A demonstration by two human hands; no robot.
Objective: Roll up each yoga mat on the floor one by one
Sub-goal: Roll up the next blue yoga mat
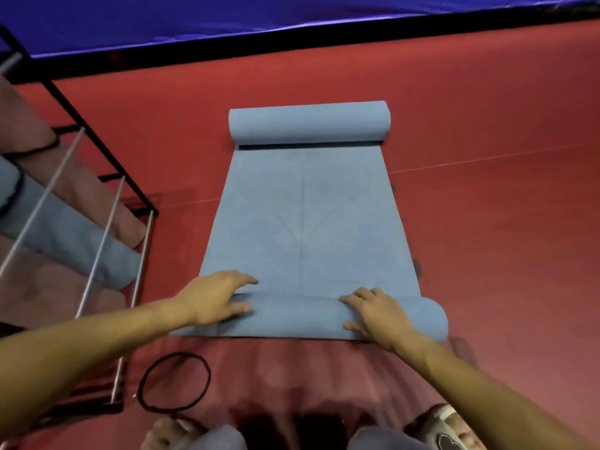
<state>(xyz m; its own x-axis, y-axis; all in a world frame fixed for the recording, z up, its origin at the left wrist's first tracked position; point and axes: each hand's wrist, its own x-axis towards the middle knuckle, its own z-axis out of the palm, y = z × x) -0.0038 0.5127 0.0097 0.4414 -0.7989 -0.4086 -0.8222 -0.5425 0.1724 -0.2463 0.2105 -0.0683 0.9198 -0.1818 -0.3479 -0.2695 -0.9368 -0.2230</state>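
Nearest the camera: the person's knees at the bottom edge, and a black elastic loop (174, 382) lying on the red floor (487, 222) just left of them. Just beyond, both hands sit on the near rolled end of the blue yoga mat (302, 222): left hand (212, 298) and right hand (376, 311) well apart, palms down, fingers fairly straight and draped over the roll, pressing it, not clamped round it. The near roll is thin, only a few turns by the look of it. The middle of the mat lies flat on the floor, and the far end is curled into a fatter roll of its own. The mat looks soft, light and grippy, likely to spring open if released, so flat palms spaced along the roll should keep it even. At left, a metal rack (97, 203) holds rolled mats (68, 228). Far back, a blue sheet (292, 17).
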